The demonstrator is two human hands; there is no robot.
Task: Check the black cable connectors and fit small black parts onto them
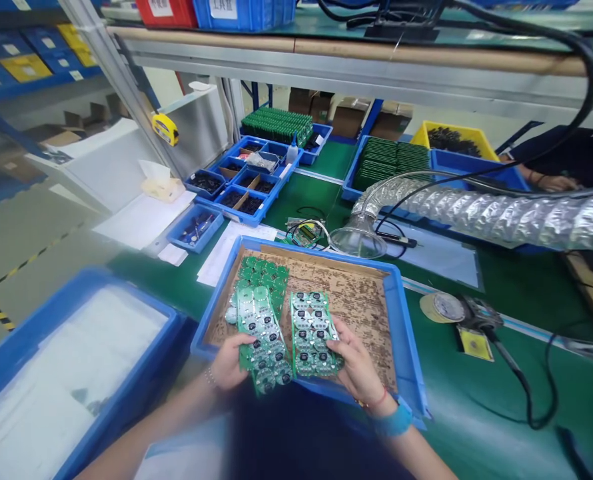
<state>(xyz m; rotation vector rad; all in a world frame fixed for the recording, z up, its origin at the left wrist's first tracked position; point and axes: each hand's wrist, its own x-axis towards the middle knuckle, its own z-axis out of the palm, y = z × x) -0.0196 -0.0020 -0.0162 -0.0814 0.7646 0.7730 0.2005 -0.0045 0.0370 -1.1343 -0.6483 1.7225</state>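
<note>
Pale floor [31,227], blue shelving [39,85].

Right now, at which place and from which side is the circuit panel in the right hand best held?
The circuit panel is probably best pinched by its lower right edge, coming from the right, as the right hand does. It is flat, with black components on its face, so an edge grip should touch fewer of them. On its left, the other panel is close.

The head view looks forward and down across the workbench [456,380].
</note>
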